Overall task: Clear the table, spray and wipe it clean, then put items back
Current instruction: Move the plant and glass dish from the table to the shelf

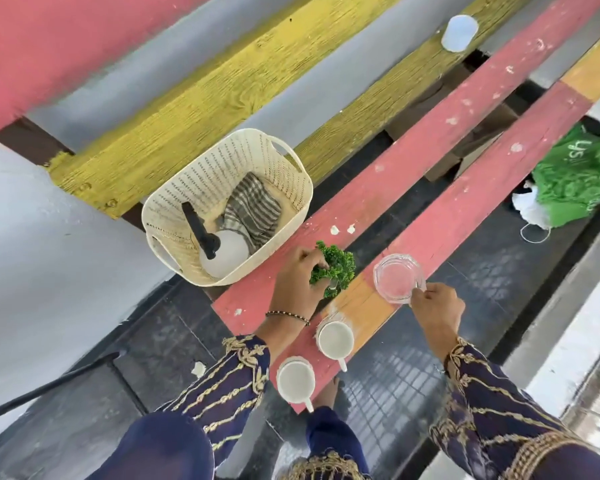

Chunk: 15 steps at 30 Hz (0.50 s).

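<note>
The table [440,157] is made of pink, yellow and orange wooden slats with gaps between them. My left hand [298,278] grips a small green leafy plant [338,268] standing on a pink slat. My right hand [433,306] pinches the near rim of a clear glass dish [395,277] on the orange patch. Two white cups sit nearer to me on the slat: one cup [336,340] just below the plant, the other cup [296,380] at the slat's near end.
A cream plastic basket [174,209] at the left holds a white spray bottle [224,256] with a black nozzle and a striped cloth [253,209]. A pale plastic cup [459,32] stands far off. A green bag [575,178] lies on the dark floor.
</note>
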Each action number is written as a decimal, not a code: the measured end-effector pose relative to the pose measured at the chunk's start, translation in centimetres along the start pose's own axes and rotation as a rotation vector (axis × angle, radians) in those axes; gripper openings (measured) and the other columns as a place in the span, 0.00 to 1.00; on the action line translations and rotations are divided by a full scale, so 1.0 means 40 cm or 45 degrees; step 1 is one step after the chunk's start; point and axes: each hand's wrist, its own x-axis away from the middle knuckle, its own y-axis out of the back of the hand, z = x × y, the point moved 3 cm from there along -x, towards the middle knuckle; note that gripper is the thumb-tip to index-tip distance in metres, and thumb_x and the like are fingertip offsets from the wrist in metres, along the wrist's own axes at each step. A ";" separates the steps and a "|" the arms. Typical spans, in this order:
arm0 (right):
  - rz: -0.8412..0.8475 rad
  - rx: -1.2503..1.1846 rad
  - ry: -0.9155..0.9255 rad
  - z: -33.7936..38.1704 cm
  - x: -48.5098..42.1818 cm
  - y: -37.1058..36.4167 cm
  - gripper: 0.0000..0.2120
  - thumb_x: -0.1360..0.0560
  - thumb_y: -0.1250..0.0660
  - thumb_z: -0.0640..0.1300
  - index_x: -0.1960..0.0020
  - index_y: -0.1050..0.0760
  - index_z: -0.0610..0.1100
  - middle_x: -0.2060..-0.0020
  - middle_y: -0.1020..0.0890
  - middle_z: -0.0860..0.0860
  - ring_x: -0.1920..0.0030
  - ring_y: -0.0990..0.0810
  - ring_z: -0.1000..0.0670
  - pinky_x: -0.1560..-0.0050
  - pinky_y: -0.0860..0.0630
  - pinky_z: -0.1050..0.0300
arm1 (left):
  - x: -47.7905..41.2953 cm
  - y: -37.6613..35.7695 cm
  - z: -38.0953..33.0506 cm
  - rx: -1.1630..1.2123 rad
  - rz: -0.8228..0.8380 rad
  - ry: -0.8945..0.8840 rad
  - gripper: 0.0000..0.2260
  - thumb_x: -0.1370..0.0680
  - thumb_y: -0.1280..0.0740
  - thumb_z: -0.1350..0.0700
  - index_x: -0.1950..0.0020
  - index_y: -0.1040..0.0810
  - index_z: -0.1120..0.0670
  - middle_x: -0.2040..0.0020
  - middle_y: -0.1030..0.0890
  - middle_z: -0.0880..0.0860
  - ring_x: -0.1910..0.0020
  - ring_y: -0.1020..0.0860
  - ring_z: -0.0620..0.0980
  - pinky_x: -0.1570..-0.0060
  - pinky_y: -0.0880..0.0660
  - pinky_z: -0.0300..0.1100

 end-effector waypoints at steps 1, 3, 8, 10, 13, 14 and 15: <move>0.003 -0.009 -0.010 -0.004 -0.012 -0.005 0.12 0.28 0.35 0.36 0.66 0.27 0.28 0.74 0.29 0.39 0.67 0.27 0.36 0.61 0.33 0.48 | -0.016 -0.012 -0.003 0.005 -0.003 -0.001 0.10 0.31 0.24 0.60 0.52 0.20 0.57 0.51 0.23 0.53 0.54 0.26 0.46 0.50 0.25 0.38; 0.009 -0.029 -0.039 -0.008 -0.026 -0.011 0.11 0.28 0.36 0.36 0.64 0.26 0.27 0.72 0.26 0.35 0.65 0.25 0.34 0.58 0.26 0.44 | -0.048 -0.028 -0.012 0.012 -0.012 0.004 0.10 0.31 0.24 0.60 0.52 0.20 0.58 0.51 0.24 0.53 0.53 0.26 0.46 0.50 0.27 0.37; 0.055 -0.071 -0.030 -0.014 -0.051 -0.004 0.12 0.24 0.33 0.41 0.54 0.20 0.32 0.59 0.16 0.36 0.53 0.19 0.34 0.50 0.24 0.47 | -0.133 -0.056 -0.031 0.022 -0.058 0.066 0.08 0.31 0.25 0.62 0.54 0.20 0.59 0.51 0.24 0.55 0.53 0.24 0.50 0.51 0.26 0.39; 0.089 -0.029 0.008 -0.006 -0.060 0.005 0.14 0.23 0.32 0.46 0.44 0.21 0.36 0.50 0.16 0.41 0.45 0.19 0.38 0.44 0.27 0.50 | -0.161 -0.066 -0.036 0.029 -0.074 0.079 0.08 0.31 0.25 0.62 0.54 0.20 0.59 0.51 0.24 0.55 0.53 0.24 0.51 0.50 0.25 0.42; 0.054 0.003 0.101 0.019 -0.078 0.028 0.16 0.22 0.30 0.48 0.39 0.23 0.40 0.42 0.20 0.43 0.41 0.23 0.42 0.42 0.28 0.49 | -0.198 -0.081 -0.042 0.030 -0.101 0.073 0.08 0.31 0.25 0.62 0.54 0.20 0.58 0.51 0.24 0.55 0.55 0.25 0.49 0.50 0.26 0.40; 0.043 0.026 0.135 0.030 -0.082 0.033 0.16 0.22 0.31 0.48 0.38 0.24 0.41 0.42 0.21 0.43 0.41 0.23 0.43 0.42 0.28 0.48 | -0.208 -0.085 -0.041 0.029 -0.112 0.076 0.08 0.30 0.25 0.62 0.54 0.20 0.58 0.52 0.24 0.54 0.55 0.26 0.47 0.51 0.27 0.37; 0.041 0.048 0.168 0.041 -0.087 0.036 0.16 0.22 0.31 0.47 0.37 0.24 0.41 0.41 0.22 0.43 0.40 0.23 0.42 0.42 0.28 0.48 | -0.217 -0.089 -0.040 0.032 -0.123 0.084 0.08 0.30 0.25 0.62 0.54 0.21 0.58 0.52 0.25 0.53 0.56 0.27 0.46 0.51 0.28 0.35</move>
